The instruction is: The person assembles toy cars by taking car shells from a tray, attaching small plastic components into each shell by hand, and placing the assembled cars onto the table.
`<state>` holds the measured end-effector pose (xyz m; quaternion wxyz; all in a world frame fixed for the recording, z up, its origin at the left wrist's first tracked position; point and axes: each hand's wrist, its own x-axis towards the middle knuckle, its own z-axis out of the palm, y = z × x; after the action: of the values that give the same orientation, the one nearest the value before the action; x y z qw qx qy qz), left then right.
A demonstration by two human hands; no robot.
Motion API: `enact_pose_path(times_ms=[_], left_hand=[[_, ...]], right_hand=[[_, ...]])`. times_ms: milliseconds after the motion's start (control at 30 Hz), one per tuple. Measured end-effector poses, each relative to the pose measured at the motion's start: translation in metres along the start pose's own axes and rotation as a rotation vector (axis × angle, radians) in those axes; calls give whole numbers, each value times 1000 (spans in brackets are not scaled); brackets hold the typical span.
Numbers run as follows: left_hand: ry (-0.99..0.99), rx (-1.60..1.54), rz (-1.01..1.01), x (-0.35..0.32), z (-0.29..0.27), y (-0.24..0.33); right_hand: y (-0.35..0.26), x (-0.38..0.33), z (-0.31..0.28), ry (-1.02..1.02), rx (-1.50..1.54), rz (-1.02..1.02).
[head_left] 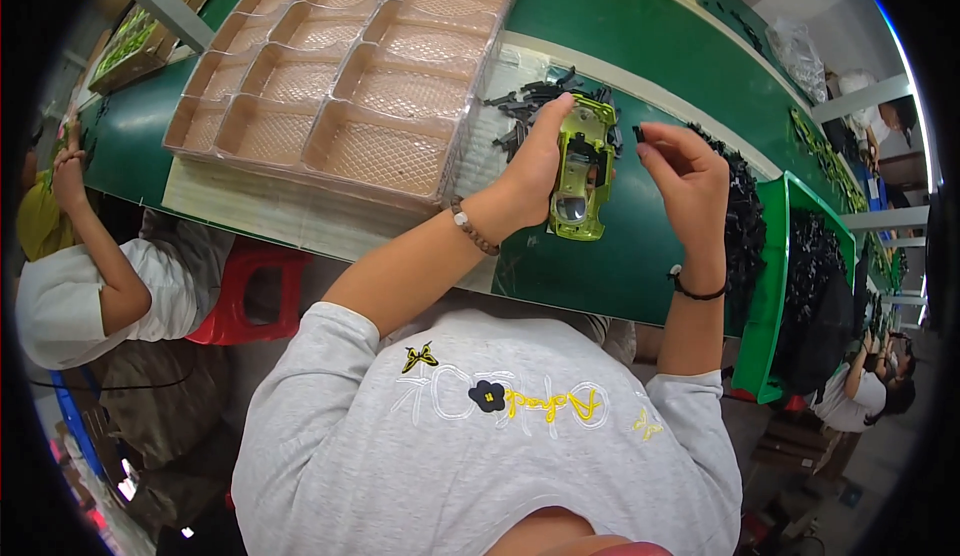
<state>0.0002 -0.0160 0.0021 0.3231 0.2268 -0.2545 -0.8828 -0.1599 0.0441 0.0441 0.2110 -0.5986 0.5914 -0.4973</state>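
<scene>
"What's carrying everything?"
"A green worktop (575, 278), with a pale sheet (262, 212) along its near edge."
"And on them?"
"A clear compartment tray (310, 178) on the sheet; loose dark pieces (522, 108) right of it, in from the near edge; black pieces (743, 196) heaped toward the right edge."

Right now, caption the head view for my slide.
Left hand holds a green toy car body; right hand pinches a small black part.

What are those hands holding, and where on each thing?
The left hand holds a shiny lime-green car-shaped shell by its left long side. The right hand pinches a small black piece; where is too small to tell.
</scene>
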Motion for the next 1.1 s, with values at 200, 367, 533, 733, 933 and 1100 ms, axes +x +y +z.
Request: enact_pose_path(times_ms=[200, 367, 533, 733, 933, 1100], left_hand=[[-74, 147, 36, 1, 3, -8], [-141, 105, 26, -4, 6, -9], [-118, 79, 21, -5, 7, -8], [-74, 104, -9, -9, 6, -6], [-59, 50, -91, -10, 15, -5], [-57, 36, -18, -10, 14, -10]], right_hand=[[-16, 8, 12, -17, -462, -375], [-13, 8, 22, 43, -593, -478], [-9, 9, 25, 52, -630, -494], [-9, 17, 19, -83, -479, -364], [-8, 20, 10, -123, -537, -506], [-3, 16, 14, -98, -536, -495]])
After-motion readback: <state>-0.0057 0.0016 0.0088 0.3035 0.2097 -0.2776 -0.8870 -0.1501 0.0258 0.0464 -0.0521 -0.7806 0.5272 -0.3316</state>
